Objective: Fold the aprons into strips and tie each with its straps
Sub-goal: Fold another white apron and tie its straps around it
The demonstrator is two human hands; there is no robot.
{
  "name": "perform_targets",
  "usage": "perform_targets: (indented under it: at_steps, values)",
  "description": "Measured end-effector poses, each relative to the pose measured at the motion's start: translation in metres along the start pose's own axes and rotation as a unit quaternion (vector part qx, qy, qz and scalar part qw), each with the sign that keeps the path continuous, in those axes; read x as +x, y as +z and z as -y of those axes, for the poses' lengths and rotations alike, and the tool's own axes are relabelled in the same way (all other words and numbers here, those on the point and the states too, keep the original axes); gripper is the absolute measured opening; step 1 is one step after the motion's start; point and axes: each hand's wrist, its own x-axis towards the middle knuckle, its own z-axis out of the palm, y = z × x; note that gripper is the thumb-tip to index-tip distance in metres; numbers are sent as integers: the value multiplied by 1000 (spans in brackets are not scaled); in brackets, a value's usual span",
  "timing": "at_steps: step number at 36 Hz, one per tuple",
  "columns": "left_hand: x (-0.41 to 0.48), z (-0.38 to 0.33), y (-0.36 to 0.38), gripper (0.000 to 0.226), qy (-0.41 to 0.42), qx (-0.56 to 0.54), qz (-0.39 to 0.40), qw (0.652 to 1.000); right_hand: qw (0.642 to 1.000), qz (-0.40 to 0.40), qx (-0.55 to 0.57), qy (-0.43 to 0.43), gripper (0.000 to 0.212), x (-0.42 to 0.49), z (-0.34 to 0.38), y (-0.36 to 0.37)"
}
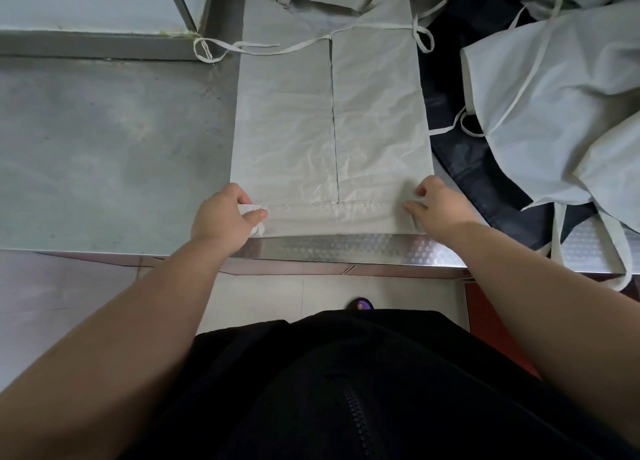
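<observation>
The pale apron (294, 130) lies flat on the steel table (104, 148), folded lengthwise with its two sides meeting in the middle, and its near edge is turned over in a narrow band. The left hand (221, 217) pinches the left corner of this band and the right hand (438, 205) pinches the right corner (both close to the table's front edge). The straps (374, 27) lie across the far end, and more aprons (554, 96) are heaped at the right on a black sheet (460, 148).

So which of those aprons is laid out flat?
The middle apron, spread flat on the table, with the left hand and right hand pinching its near corners. The aprons on the right lie crumpled in a heap.
</observation>
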Motion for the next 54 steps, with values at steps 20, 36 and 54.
perform_targets:
  at_steps: [20,36,54]
  values:
    - [-21,9,7,56,269,112,43,956,919,30,-324,-223,57,-11,-10,1]
    - [16,-7,-20,10,108,-42,103,988,946,109,-249,-177,29,5,1,-18]
    - [34,-14,-11,15,-16,-39,-34,999,996,57,13,66,26,49,24,-34]
